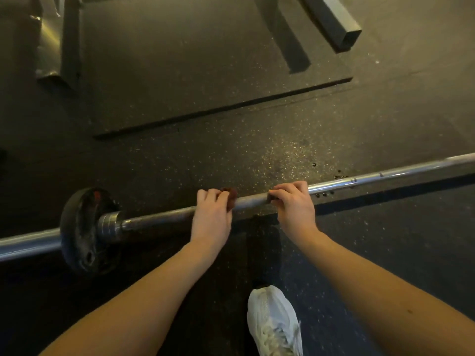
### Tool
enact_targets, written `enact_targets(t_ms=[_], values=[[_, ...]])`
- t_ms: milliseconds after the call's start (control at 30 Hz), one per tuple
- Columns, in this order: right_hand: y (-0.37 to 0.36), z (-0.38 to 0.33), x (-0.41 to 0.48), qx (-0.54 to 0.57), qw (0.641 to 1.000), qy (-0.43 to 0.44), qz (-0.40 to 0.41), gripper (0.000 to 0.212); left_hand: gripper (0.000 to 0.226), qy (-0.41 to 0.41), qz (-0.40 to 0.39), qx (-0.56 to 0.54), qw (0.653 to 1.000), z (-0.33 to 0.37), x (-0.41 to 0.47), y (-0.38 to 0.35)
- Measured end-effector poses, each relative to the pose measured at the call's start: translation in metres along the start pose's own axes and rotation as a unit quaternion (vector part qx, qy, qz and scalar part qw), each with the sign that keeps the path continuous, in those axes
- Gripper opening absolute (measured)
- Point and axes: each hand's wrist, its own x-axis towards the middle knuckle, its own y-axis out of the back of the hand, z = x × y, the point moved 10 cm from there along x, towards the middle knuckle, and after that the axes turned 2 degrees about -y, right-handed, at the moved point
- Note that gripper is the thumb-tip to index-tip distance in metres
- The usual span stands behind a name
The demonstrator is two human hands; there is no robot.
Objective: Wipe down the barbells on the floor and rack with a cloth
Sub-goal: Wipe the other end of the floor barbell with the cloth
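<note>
A person's white sneaker stands on the speckled rubber floor on the near side of the barbell, below the stretch of bar between the 2 hands, as 2 bare forearms reach forward to the bar. The barbell lies on the floor and runs across the whole view, its right end climbing toward the far edge. The left hand rests on top of the bar with its fingers curled over it, and a reddish-brown cloth is bunched under them against the steel. The right hand, just beside it along the bar, has its fingers hooked over the shaft in a closed grip; a dark scrap shows at its thumb, and whether that is part of the cloth cannot be told. Toward the barbell's left end, 1 black weight plate stands on its edge behind a ribbed steel collar, with the bare sleeve running on past it. Dark droplets dot the floor and the bar to the right of the right hand. Beyond the barbell, a black mat lies over the floor, with a grey square steel tube at its far right and a steel frame leg at its far left.
</note>
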Motion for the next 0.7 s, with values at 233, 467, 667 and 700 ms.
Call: enact_targets(t_ms=[233, 467, 667, 700], values=[[0.010, 0.012, -0.020, 0.207, 0.967, -0.150, 0.000, 0.021, 0.046, -0.001, -0.046, -0.148, 0.988, 0.056, 0.031, -0.016], [-0.022, 0.023, -0.046, 0.607, 0.721, -0.326, -0.073, 0.030, 0.055, -0.008, -0.066, -0.307, 0.950, 0.082, 0.031, -0.014], [0.046, 0.074, -0.035, 0.449, 0.820, -0.342, 0.100, 0.018, 0.052, -0.025, -0.086, -0.310, 0.946, 0.088, 0.037, -0.011], [0.064, 0.082, -0.031, 0.361, 0.867, -0.319, 0.128, 0.017, 0.052, -0.035, -0.061, -0.237, 0.969, 0.085, 0.042, -0.008]])
